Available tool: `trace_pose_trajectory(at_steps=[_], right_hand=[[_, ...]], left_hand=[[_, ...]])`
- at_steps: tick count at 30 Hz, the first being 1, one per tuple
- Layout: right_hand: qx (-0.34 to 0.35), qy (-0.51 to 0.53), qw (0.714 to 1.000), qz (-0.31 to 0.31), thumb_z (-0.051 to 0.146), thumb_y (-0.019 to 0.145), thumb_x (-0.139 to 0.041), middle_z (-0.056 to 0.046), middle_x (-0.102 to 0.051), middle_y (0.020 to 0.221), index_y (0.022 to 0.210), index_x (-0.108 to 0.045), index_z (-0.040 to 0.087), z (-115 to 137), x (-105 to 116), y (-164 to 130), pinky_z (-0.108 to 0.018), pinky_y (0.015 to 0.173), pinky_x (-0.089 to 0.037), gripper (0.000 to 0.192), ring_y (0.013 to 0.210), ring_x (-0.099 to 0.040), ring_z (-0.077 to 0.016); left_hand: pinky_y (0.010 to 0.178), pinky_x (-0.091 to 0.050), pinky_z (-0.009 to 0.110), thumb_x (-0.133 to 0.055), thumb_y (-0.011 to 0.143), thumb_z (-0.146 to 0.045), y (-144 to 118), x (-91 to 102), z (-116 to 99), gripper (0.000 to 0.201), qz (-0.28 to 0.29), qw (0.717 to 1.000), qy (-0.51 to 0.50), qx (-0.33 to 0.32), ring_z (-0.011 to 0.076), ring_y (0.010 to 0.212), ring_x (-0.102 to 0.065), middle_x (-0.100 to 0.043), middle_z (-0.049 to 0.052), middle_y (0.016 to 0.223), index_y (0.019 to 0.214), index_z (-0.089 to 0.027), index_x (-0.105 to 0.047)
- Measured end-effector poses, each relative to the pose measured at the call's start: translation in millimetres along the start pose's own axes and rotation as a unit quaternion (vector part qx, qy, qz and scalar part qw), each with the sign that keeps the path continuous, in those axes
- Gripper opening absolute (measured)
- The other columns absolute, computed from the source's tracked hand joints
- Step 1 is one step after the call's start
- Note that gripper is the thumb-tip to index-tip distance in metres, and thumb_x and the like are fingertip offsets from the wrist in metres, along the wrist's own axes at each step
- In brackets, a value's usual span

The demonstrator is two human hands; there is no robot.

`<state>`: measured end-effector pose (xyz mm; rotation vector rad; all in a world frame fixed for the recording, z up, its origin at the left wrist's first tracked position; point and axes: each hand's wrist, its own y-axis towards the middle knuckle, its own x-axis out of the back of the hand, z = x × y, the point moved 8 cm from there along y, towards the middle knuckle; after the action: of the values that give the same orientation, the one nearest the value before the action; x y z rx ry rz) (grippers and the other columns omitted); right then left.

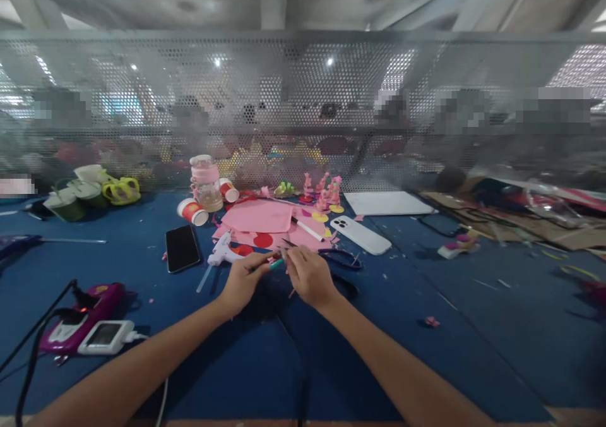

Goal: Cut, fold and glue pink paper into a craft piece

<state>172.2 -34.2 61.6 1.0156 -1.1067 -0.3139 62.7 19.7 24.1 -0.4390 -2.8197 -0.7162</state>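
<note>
Teal pen (pixel 277 263) lies crosswise between both sets of fingertips; left hand (pixel 243 280) and right hand (pixel 310 275) pinch its opposite ends, equally near.

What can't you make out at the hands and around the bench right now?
Head view only:
- Teal-tipped tool between left hand and right hand: too small, mostly covered by fingers.
- Whatever lies under the hands: hidden.
- Beyond the mesh screen: blurred.
- Black cable: cut off by the bottom-left edge.
- Pink figures: too small for detail.
</note>
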Motion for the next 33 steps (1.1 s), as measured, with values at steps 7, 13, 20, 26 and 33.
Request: trace_pose_trajectory(at_steps=[7,13,20,26,33], right_hand=[[-0.236,-0.021,0.968,0.085,0.024,0.088,-0.027,-0.008,-0.06,0.068,0.081,-0.053,0.015,-56,-15,-9,-0.026,0.056,-0.035,0.029,0.068,-0.056,-0.02],[-0.277,-0.038,0.941,0.191,0.019,0.083,-0.037,-0.007,-0.061,0.07,0.081,-0.053,0.016,-55,-29,-13,-0.024,0.055,-0.031,0.017,0.07,-0.056,-0.0194],[-0.278,-0.053,0.933,0.221,0.021,0.085,-0.037,-0.009,-0.063,0.073,0.084,-0.055,0.015,-51,-29,-11,-0.024,0.053,-0.029,0.019,0.069,-0.057,-0.0196],[-0.292,-0.087,0.929,0.212,0.021,0.086,-0.033,-0.011,-0.064,0.075,0.087,-0.055,0.014,-55,-18,-8,-0.025,0.052,-0.029,0.023,0.071,-0.059,-0.0206],[-0.241,-0.125,0.923,0.271,0.027,0.087,-0.032,-0.012,-0.066,0.074,0.089,-0.058,0.014,-48,-17,-10,-0.025,0.05,-0.03,0.028,0.065,-0.061,-0.0203]], left_hand=[[0.059,-0.045,0.025,-0.059,0.073,-0.022,8,15.0,-16,0.017,-0.021,0.966,0.241,-0.089,0.0137,0.061,-0.057,-0.067,0.002,0.069,0.089,-0.02,-0.067],[0.064,-0.045,0.028,-0.053,0.079,-0.033,-2,4.5,-31,0.018,-0.01,0.89,0.414,-0.193,0.017,0.07,-0.058,-0.064,0.005,0.073,0.078,-0.018,-0.062],[0.072,-0.042,0.03,-0.047,0.083,-0.025,11,13.4,-31,0.016,0.017,0.823,0.548,-0.149,0.0197,0.08,-0.056,-0.063,0.007,0.08,0.083,-0.015,-0.059],[0.073,-0.041,0.03,-0.041,0.084,-0.027,50,64.4,-34,0.023,-0.031,0.793,0.607,0.028,0.023,0.088,-0.056,-0.063,0.011,0.092,0.089,-0.014,-0.059],[0.077,-0.039,0.034,-0.036,0.084,-0.028,98,93.8,-10,0.033,0.025,0.752,0.649,0.118,0.0291,0.097,-0.053,-0.059,0.019,0.102,0.096,-0.006,-0.057]])
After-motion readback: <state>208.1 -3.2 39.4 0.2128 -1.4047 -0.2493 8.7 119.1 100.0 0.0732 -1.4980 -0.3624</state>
